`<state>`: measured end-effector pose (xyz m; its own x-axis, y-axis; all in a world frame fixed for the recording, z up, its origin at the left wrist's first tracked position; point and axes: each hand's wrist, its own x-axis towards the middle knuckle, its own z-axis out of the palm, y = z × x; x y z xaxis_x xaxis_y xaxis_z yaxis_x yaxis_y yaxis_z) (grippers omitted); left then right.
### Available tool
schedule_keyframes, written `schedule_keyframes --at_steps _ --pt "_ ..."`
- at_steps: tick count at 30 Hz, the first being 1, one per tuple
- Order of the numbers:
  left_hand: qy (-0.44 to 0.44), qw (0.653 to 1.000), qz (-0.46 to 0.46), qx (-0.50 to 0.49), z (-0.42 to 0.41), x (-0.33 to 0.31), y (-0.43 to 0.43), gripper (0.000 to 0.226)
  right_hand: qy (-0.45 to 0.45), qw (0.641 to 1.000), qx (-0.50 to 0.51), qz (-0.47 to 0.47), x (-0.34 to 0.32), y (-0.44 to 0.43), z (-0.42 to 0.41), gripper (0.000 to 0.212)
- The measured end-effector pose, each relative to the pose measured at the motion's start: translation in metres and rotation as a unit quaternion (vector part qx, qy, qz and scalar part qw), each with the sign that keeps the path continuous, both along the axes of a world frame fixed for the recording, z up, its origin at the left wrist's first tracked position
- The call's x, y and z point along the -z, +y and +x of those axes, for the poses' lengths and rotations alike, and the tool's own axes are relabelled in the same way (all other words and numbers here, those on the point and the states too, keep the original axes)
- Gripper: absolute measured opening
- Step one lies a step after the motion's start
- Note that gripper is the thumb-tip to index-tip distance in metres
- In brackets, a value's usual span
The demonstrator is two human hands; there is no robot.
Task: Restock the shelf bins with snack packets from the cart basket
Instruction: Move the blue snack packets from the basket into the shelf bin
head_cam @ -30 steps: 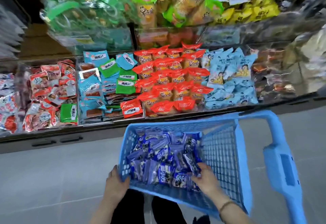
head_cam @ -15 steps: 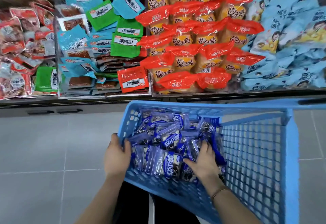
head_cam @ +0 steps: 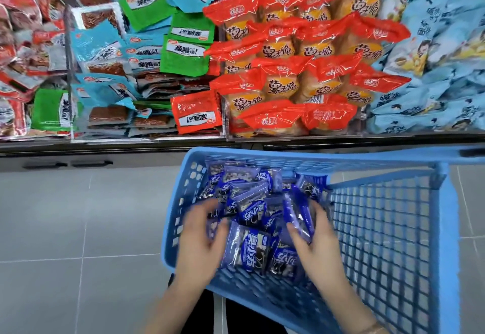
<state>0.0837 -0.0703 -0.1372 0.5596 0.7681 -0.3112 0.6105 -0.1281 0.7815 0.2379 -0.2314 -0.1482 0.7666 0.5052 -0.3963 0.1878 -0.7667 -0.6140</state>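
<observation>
- The right hand (head_cam: 319, 244) is inside the cart basket (head_cam: 380, 228), at the right side of the heap of blue snack packets (head_cam: 249, 249). Its thumb and curled fingers pinch one or two packets that stand up out of the heap, the thumb in front and the fingers behind.
- The left hand (head_cam: 200, 239) is also inside the basket, against the left side of the heap. Its fingers are spread and bent towards the packets and touch them, but the hand is blurred, so I cannot tell whether it has closed on any.
- The heap lies between the two hands and runs on past the fingertips to the basket's far wall, filling the left half of the basket.
- A thin bracelet (head_cam: 372, 329) shows on the right wrist at the basket's near edge.
- To the left of the basket is grey tiled floor (head_cam: 78, 215).
- Beyond the basket's far rim stand the shelf bins (head_cam: 157, 138): red-and-orange packets (head_cam: 280, 84) straight ahead, green and teal packets (head_cam: 183, 55) to their left, and pale blue packets (head_cam: 433, 84) to their right.
</observation>
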Motion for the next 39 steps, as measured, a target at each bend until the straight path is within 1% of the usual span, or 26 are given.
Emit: schedule_keyframes --at_steps 1,2,3,4,5,6,7,10,12,13,14,15,16,17,19,21,22,24,26,27,30,32,34,35,37,39 --pt "-0.006 0.993 -0.119 0.0 0.01 -0.009 -0.009 0.038 0.006 0.999 -0.014 0.035 -0.008 0.007 -0.007 0.068" --pt "-0.016 0.966 -0.258 -0.018 0.02 -0.015 -0.015 0.048 0.017 0.996 -0.042 0.072 -0.016 0.013 -0.014 0.069" --pt "-0.044 0.913 -0.401 -0.054 0.028 -0.016 -0.018 0.058 0.027 0.991 -0.089 0.098 -0.023 0.019 -0.021 0.07" --pt "-0.072 0.85 -0.514 -0.094 0.033 -0.016 -0.016 0.064 0.033 0.983 -0.148 0.108 -0.029 0.025 -0.027 0.073" --pt "-0.102 0.796 -0.582 -0.127 0.034 -0.013 -0.012 0.064 0.035 0.972 -0.204 0.111 -0.032 0.029 -0.031 0.076" --pt "-0.126 0.765 -0.612 -0.154 0.033 -0.01 -0.005 0.06 0.041 0.961 -0.244 0.123 -0.033 0.032 -0.034 0.078" --pt "-0.147 0.746 -0.626 -0.175 0.03 -0.007 0.0 0.055 0.057 0.954 -0.254 0.147 -0.034 0.035 -0.036 0.074" --pt "-0.196 0.712 -0.649 -0.182 0.019 0.001 0.006 0.049 0.095 0.96 -0.144 0.219 -0.036 0.045 -0.04 0.038" --pt "-0.206 0.717 -0.647 -0.158 0.013 0.003 0.006 0.047 0.067 0.97 -0.067 0.223 -0.035 0.053 -0.044 0.021" --pt "-0.209 0.721 -0.643 -0.154 0.011 0.004 0.007 0.048 0.054 0.972 -0.037 0.224 -0.033 0.055 -0.044 0.028" --pt "-0.218 0.719 -0.641 -0.159 0.009 0.005 0.008 0.049 0.055 0.974 -0.007 0.222 -0.032 0.056 -0.044 0.042" --pt "-0.226 0.713 -0.642 -0.165 0.007 0.006 0.008 0.049 0.085 0.973 0.035 0.214 -0.032 0.057 -0.043 0.059" --pt "-0.233 0.708 -0.646 -0.167 0.005 0.006 0.009 0.047 0.153 0.964 0.093 0.199 -0.034 0.058 -0.04 0.075" --pt "-0.24 0.702 -0.651 -0.162 0.004 0.005 0.009 0.046 0.249 0.935 0.156 0.197 -0.034 0.059 -0.039 0.084" --pt "-0.252 0.698 -0.653 -0.152 0.002 0.004 0.008 0.051 0.411 0.846 0.255 0.222 -0.029 0.055 -0.039 0.079" --pt "-0.252 0.705 -0.642 -0.164 0.003 0.003 0.007 0.058 0.459 0.797 0.321 0.224 -0.022 0.049 -0.038 0.058" --pt "-0.251 0.708 -0.637 -0.173 0.003 0.004 0.006 0.058 0.465 0.781 0.353 0.224 -0.019 0.047 -0.039 0.054" --pt "-0.244 0.725 -0.618 -0.184 0.002 0.006 0.004 0.048 0.466 0.765 0.389 0.214 -0.016 0.045 -0.039 0.071" --pt "-0.237 0.744 -0.6 -0.174 -0.001 0.008 0.004 0.041 0.465 0.774 0.384 0.194 -0.015 0.046 -0.039 0.089" --pt "-0.228 0.755 -0.593 -0.165 -0.003 0.009 0.005 0.039 0.461 0.791 0.361 0.18 -0.016 0.046 -0.04 0.092" --pt "-0.182 0.797 -0.56 -0.136 -0.008 0.008 0.009 0.049 0.399 0.879 0.235 0.11 -0.023 0.053 -0.047 0.089" --pt "-0.141 0.852 -0.495 -0.091 -0.008 0.004 0.013 0.054 0.35 0.921 0.153 0.079 -0.029 0.062 -0.056 0.083" --pt "-0.101 0.898 -0.423 -0.057 -0.008 0.001 0.014 0.061 0.328 0.938 0.102 0.052 -0.029 0.071 -0.066 0.083" --pt "-0.099 0.908 -0.402 -0.061 -0.009 0.001 0.015 0.059 0.322 0.942 0.085 0.031 -0.028 0.074 -0.07 0.081" --pt "-0.109 0.914 -0.381 -0.092 -0.013 0.002 0.023 0.052 0.346 0.936 0.062 0.022 -0.026 0.077 -0.07 0.067" --pt "-0.128 0.912 -0.366 -0.138 -0.023 0.001 0.037 0.053 0.356 0.931 0.065 0.049 -0.023 0.08 -0.064 0.041"
